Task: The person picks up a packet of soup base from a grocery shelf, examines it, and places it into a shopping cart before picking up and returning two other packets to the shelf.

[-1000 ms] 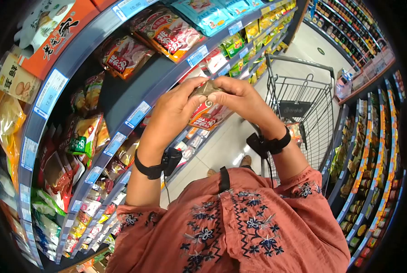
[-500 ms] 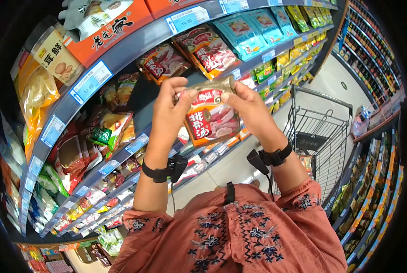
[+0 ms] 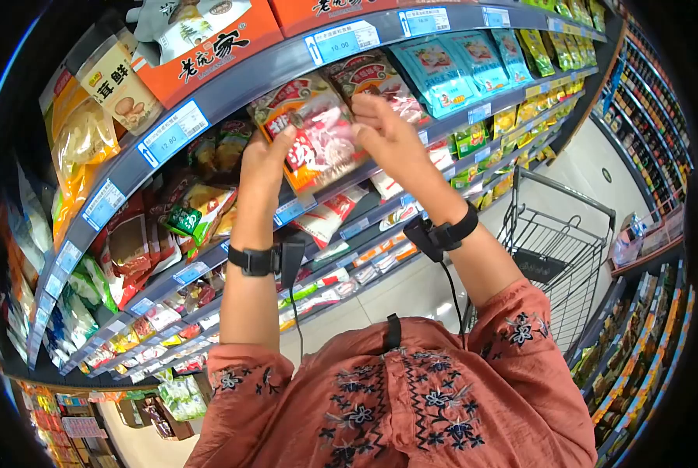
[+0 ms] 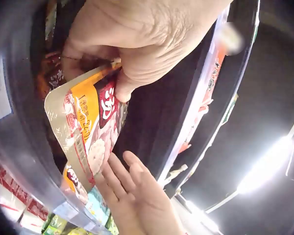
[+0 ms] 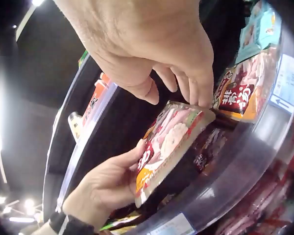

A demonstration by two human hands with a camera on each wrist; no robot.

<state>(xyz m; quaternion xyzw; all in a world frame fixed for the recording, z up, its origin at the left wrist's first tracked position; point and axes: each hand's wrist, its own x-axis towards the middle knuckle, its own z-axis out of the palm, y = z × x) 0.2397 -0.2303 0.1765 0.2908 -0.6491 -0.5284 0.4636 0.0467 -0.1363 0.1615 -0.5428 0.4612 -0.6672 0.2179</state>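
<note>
The flat, glossy plastic pouch printed in red, orange and white (image 3: 318, 144) is held up at the front of the grey metal shelf (image 3: 240, 82). It is tilted above the shelf's lip and sits just in front of a row of like-printed neighbouring packs (image 3: 368, 74).

The left hand (image 5: 108, 186) grips its lower end, with the thumb curled over the printed face and the fingers behind. The right hand (image 5: 152, 44) does not clasp it. Its fingers are nearly straight, their tips rest on the upper corner, and the thumb hangs free of the film. So 1 hand carries the pouch and the other only steadies it.

The pouch looks light, since 1 pinch holds it out flat. It is thin and stays fairly stiff across its width, as a vacuum-sealed sachet would, though the film probably flexes if bent.

The shiny laminate is likely slippery. A grip at the crimped seal or a corner seems surer than flat fingers on the face, with the thumb opposing the fingers. Hard squeezing at the middle could crease the contents, and the edges look the tougher part.

A silver wire trolley (image 3: 556, 234) stands well apart on the person's right.
</note>
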